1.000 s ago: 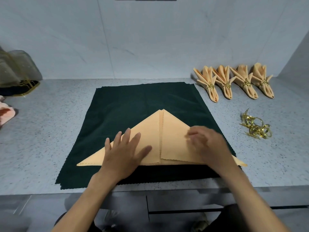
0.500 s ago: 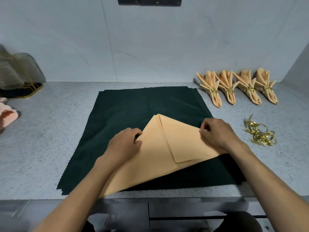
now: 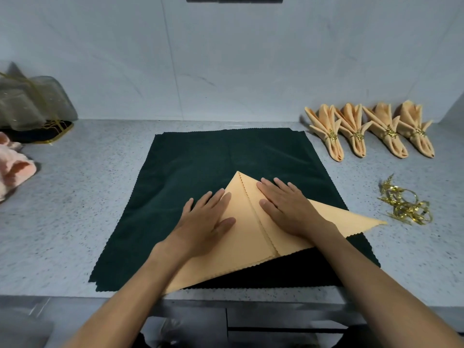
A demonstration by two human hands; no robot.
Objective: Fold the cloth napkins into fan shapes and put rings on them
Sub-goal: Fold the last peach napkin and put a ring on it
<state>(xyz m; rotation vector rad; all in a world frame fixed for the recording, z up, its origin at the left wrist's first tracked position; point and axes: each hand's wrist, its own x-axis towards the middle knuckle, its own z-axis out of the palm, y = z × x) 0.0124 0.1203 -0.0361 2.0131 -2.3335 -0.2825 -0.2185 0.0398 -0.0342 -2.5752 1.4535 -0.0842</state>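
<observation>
Two bare forearms, no sleeves in view; left hand [image 3: 204, 219] and right hand [image 3: 288, 207] bare too, no gloves, rings, watch or wristbands; nails short and plain; dark clothing just visible at bottom edge.

A home kitchen: speckled stone counter [image 3: 75, 209] against marble-look wall panels [image 3: 226, 59].

A: Does any writing show on the napkin [image 3: 241, 237] or the green cloth [image 3: 200, 159]?

B: None; both are plain fabric, no label or mark.

A: And the gold rings [image 3: 404, 205], or the wall [image 3: 226, 59]?

B: No letters or numbers on either. Nothing anywhere in view can be read.
</observation>
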